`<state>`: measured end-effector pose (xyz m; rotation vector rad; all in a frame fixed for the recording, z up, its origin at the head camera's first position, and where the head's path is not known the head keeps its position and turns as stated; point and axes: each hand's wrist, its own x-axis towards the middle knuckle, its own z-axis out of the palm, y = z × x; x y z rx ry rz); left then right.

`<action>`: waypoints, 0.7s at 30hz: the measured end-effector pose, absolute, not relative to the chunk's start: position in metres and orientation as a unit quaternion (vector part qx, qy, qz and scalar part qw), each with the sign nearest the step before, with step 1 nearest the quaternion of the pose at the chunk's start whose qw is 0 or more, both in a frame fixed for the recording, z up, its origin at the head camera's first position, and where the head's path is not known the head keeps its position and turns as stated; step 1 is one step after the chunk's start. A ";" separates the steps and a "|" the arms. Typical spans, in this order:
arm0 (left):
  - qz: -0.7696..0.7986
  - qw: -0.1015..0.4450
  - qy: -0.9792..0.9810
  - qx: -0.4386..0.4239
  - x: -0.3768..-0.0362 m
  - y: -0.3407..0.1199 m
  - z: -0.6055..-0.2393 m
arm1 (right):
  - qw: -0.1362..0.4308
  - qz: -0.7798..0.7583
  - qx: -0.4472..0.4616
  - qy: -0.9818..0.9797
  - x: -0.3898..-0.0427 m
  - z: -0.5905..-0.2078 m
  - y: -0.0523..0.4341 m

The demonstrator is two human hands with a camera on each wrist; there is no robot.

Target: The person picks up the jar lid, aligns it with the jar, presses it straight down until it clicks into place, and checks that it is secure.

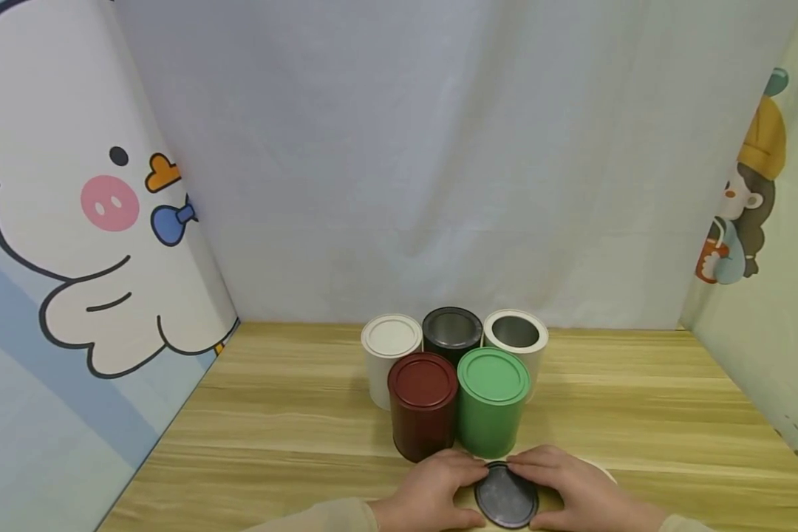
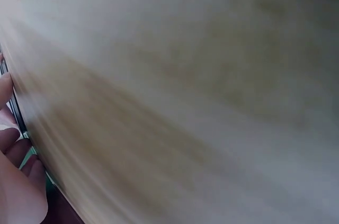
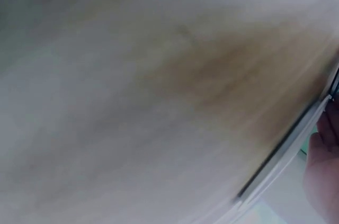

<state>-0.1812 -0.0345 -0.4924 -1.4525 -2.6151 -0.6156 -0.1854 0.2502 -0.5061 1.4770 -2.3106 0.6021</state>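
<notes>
Left hand (image 1: 428,491) and right hand (image 1: 581,491) grip opposite edges of black lid (image 1: 507,499), in front of lidded red can (image 1: 423,425) and lidded green can (image 1: 490,425). White can (image 1: 536,360) behind green one: open, grey inside.

Green can (image 1: 489,414): evenly lit, sharp
Grey curtain (image 1: 346,148): soft fold shadows, behind green can
Black lid (image 1: 507,499): dull sheen, in front of green can
Tabletop (image 1: 273,421): bright in head view; hazy, out of focus in wrist views

No text or labels can be read.
</notes>
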 end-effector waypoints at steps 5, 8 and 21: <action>-0.215 0.040 -0.853 -0.475 -0.183 -0.035 -0.495 | 0.176 0.205 0.510 -0.817 -0.183 -0.506 0.249; -0.222 0.029 -0.852 -0.472 -0.183 -0.035 -0.494 | 0.177 0.204 0.506 -0.819 -0.183 -0.506 0.247; -0.257 0.027 -0.845 -0.468 -0.183 -0.038 -0.492 | 0.151 0.270 0.514 -0.800 -0.183 -0.502 0.245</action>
